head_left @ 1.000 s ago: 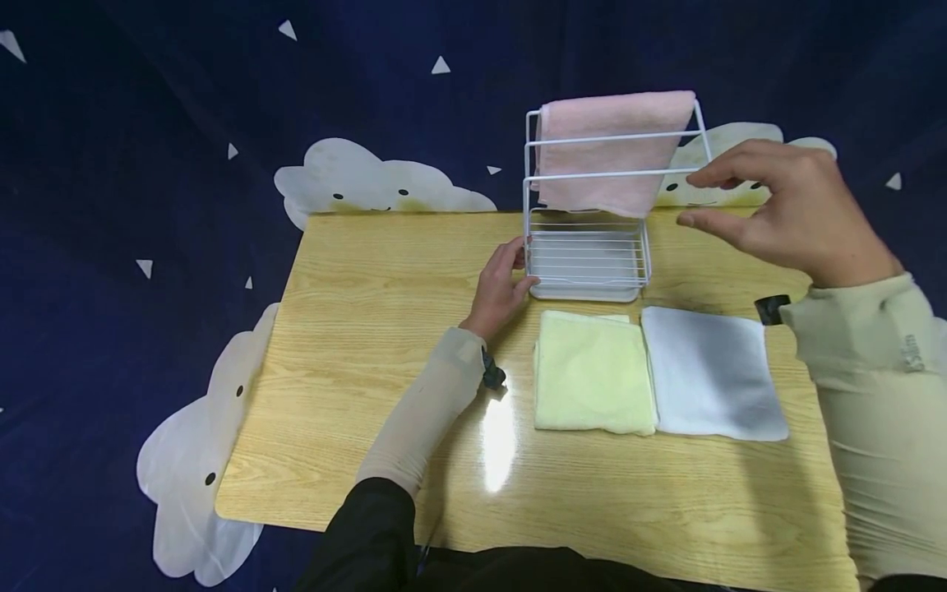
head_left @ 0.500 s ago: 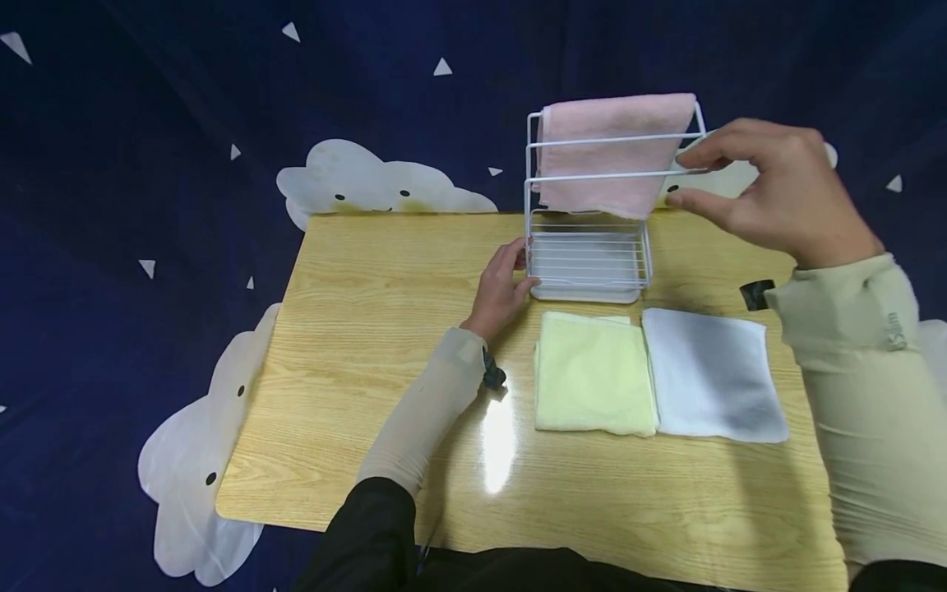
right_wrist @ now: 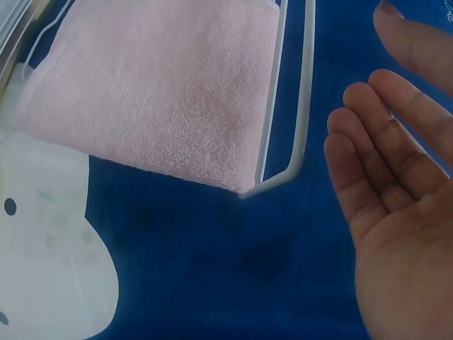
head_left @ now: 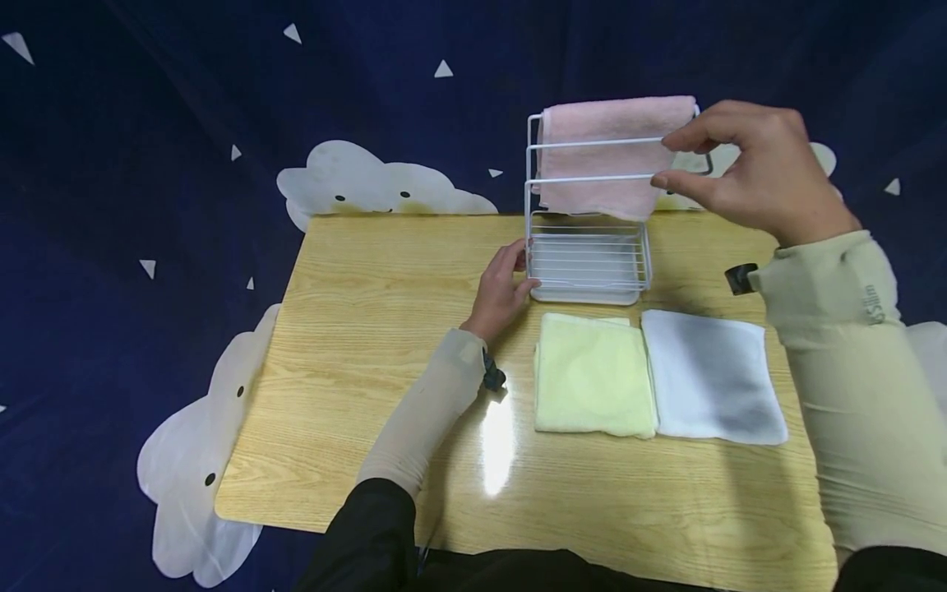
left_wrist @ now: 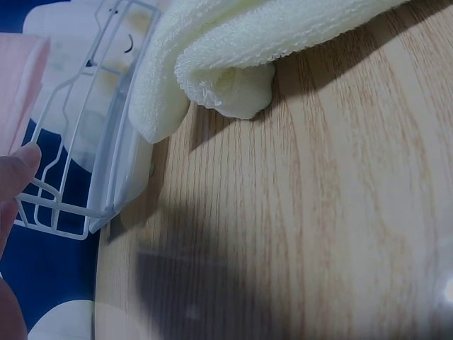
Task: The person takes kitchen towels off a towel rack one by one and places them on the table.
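A white wire towel rack [head_left: 588,178] stands on the table's back edge, with a pale tray [head_left: 584,293] at its base. Over its rear top bar hangs a folded pink towel [head_left: 602,119]. My left hand [head_left: 497,292] holds the lower left side of the rack, its thumb in front and fingers behind. My right hand [head_left: 769,168] hovers at the right end of the top bars, thumb and fingers spread apart. In the right wrist view the palm shows bare, beside the bar's end. In front of the rack lie a folded yellow towel [head_left: 592,378] and a white towel [head_left: 713,378], side by side.
The wooden table [head_left: 355,345] stretches to the left of the rack and towels. Behind it hangs a dark blue cloth [head_left: 370,82] with a smiling cloud [head_left: 362,181] and small white triangles. A black wrist camera [head_left: 493,374] sits on the left sleeve.
My right hand has moved left and farther back, from beyond the rack's right side to over the right end of its bars. The left hand keeps its place on the rack.
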Tool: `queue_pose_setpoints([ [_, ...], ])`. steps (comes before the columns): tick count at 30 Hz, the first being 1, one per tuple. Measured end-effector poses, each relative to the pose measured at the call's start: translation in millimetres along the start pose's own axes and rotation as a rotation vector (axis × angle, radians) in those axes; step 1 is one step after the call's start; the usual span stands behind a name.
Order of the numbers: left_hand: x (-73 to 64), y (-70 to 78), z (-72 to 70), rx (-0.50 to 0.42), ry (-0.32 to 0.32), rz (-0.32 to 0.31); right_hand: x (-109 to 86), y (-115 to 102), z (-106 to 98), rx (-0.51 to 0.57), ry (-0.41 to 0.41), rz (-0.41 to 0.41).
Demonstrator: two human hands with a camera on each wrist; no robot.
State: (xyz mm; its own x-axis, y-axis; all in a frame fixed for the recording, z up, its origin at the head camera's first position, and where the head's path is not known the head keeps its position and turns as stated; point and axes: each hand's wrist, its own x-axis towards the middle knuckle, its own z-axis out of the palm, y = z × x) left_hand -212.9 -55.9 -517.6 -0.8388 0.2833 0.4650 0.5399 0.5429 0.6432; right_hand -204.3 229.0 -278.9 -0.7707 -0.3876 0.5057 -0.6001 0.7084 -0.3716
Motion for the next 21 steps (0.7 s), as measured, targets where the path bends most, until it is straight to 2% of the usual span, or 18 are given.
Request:
queue_pose_setpoints([
  [4, -0.1, 1.0, 0.7, 0.005, 0.001, 0.006, 4.3, 1, 2, -0.014, -0.028, 0.044],
  [10, 0.2, 2.3, 1.2, 0.015, 0.001, 0.01, 10.4, 4, 4, -0.032, -0.033, 0.046],
  [21, -0.4, 1.6, 2.3, 0.018, -0.003, 0.014, 23.9, 4, 10, -0.07, -0.105, 0.127],
])
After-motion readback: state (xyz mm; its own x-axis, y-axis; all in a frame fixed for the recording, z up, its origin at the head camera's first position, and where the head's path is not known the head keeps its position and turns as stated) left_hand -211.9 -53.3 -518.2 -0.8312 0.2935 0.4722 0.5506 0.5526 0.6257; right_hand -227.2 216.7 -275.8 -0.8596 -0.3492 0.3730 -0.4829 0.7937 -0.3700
